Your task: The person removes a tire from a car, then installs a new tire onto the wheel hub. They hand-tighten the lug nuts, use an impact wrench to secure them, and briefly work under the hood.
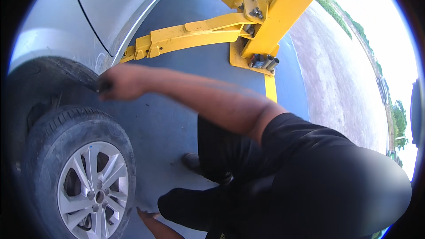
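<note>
A black tyre on a silver multi-spoke wheel (92, 161) stands under the dark wheel arch (66, 68) of a silver car (97, 4). Nuts show around its hub. With the arm stretched out to the left, my right hand (121, 83) is closed at the arch's rear lower edge, above and beside the tyre. Something dark shows at its fingers, too blurred to name. Low in the picture, my left hand (148, 213) is beside the rim's right side, fingers apart, with nothing seen in it. Dark clothing hides part of that arm.
A yellow lift post (283, 13) stands on the blue floor (155, 128), its yellow arm (195, 35) reaching under the car. Short metal tubes (271, 63) sit at the post's base. My dark shoe (191, 161) is on the floor right of the wheel. Pale paving (341, 71) lies beyond.
</note>
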`<state>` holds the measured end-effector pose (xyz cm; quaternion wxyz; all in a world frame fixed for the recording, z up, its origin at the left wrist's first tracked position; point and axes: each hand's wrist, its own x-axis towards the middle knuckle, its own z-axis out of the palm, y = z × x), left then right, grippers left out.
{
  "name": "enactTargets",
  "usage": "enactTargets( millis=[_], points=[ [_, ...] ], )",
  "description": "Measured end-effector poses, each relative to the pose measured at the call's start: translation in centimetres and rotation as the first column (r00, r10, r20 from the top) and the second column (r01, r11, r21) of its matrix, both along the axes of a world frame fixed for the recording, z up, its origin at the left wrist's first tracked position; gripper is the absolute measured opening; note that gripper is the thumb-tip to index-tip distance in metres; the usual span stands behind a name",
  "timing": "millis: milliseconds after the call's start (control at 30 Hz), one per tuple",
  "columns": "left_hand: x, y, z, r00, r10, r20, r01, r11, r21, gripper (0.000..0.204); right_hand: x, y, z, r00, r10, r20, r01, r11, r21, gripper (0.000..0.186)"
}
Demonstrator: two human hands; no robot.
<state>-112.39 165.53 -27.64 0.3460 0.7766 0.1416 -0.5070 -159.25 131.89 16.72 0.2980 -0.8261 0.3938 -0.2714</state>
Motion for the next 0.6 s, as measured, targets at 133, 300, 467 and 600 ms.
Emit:
enactTargets(
  millis=[133, 300, 467, 600],
  points=[
    [-5.4, 5.9, -4.4, 0.832, -0.515, 0.208, 0.407, 0.820, 0.402, 0.121, -18.1, 1.4, 1.6, 0.667, -0.432, -0.607, 0.391, 0.897, -0.209, 0.043],
    [-9.7, 10.0, -7.6, 0.556, -0.772, 0.308, 0.416, 0.580, 0.700, 0.143, -38.4, 2.5, 3.6, 0.235, -0.676, -0.699, 0.699, 0.617, -0.362, 0.045],
    [-8.1, 8.5, -5.0, -0.201, -0.976, -0.088, 0.751, -0.211, 0.625, 0.069, -50.6, 1.9, -0.7, -0.010, -0.691, -0.722, 0.802, 0.425, -0.418, 0.048],
    [-10.1, 6.4, -1.8, 0.127, -0.990, -0.054, 0.807, 0.072, 0.586, 0.068, -56.3, -3.8, -2.7, -0.012, -0.688, -0.726, 0.671, 0.533, -0.515, 0.045]
  ],
)
